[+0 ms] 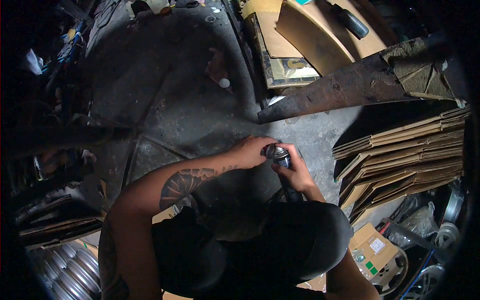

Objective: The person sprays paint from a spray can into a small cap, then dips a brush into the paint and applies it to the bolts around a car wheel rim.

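Note:
In front of my knees, my right hand (298, 172) is wrapped round a dark spray can (283, 161), with a finger on its top by the nozzle. Most of the can's lower body lies in shadow below the hand. My left hand (251, 151) is closed on a small dark round piece (268, 151), held right beside the can's top. Its kind is not clear, and the fingers cover part of it. Both hands are close together above the grey concrete floor (175, 120).
Flattened cardboard (400, 155) is stacked on the right. A rusty metal beam (345, 87) crosses behind it, near cardboard boxes (315, 37) and a dark bottle (352, 24). A small white round object (224, 83) lies ahead. Shiny metal parts (72, 270) sit at lower left.

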Motion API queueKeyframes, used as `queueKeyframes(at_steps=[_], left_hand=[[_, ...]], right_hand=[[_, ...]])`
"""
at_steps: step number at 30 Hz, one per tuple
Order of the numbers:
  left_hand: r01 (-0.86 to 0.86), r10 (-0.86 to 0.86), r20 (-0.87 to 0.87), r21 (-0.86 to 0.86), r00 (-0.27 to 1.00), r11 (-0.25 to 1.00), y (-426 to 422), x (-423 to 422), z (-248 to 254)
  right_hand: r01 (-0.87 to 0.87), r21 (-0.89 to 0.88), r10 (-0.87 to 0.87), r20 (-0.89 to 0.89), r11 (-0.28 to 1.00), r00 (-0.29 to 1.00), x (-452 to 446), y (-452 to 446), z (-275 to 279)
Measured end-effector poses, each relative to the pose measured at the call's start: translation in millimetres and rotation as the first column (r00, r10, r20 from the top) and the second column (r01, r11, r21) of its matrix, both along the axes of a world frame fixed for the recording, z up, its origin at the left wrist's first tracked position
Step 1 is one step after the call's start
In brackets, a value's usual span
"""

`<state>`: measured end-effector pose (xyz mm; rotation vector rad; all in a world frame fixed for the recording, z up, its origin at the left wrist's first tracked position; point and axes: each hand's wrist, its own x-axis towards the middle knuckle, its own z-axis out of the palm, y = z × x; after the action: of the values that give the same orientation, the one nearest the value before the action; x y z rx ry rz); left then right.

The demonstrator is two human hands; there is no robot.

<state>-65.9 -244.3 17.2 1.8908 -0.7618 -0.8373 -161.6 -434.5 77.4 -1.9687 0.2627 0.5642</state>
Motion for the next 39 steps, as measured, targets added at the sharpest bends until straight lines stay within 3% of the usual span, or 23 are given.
queueKeyframes(at_steps=[18, 24, 32, 35, 36, 39], left_hand=[[-0.012, 0.009, -0.041, -0.081, 0.999, 0.997, -1.1, 0.4, -3.8], [-0.031, 0.034, 0.031, -0.097, 0.999, 0.995, -0.8, -1.0, -4.0], [-0.03, 0.025, -0.104, -0.047, 0.994, 0.998, -1.7, 1.7, -1.7], [-0.05, 0.046, -0.064, -0.075, 0.997, 0.996, -2.5, -0.7, -10.6], [-0.058, 0.055, -0.034, -0.098, 0.998, 0.993, -2.9, -1.9, -16.1], [-0.093, 0.075, -0.207, -0.075, 0.975, 0.993, -5.5, -0.4, -26.7]], right_hand=[[-0.021, -0.015, 0.021, 0.015, 1.0, 1.0, -1.3, -2.6, -0.3], [-0.009, 0.013, 0.009, 0.02, 1.0, 1.0, -0.3, -2.1, 0.4], [0.01, 0.023, -0.01, -0.017, 1.0, 1.0, -1.0, -3.3, -1.6], [0.012, 0.006, -0.013, 0.103, 1.0, 0.995, -2.4, -3.3, -7.3], [0.087, 0.093, -0.095, 0.081, 0.992, 0.992, -2.9, -6.0, -10.4], [0.337, 0.348, -0.381, 0.064, 0.875, 0.922, -7.9, -33.9, -41.6]])
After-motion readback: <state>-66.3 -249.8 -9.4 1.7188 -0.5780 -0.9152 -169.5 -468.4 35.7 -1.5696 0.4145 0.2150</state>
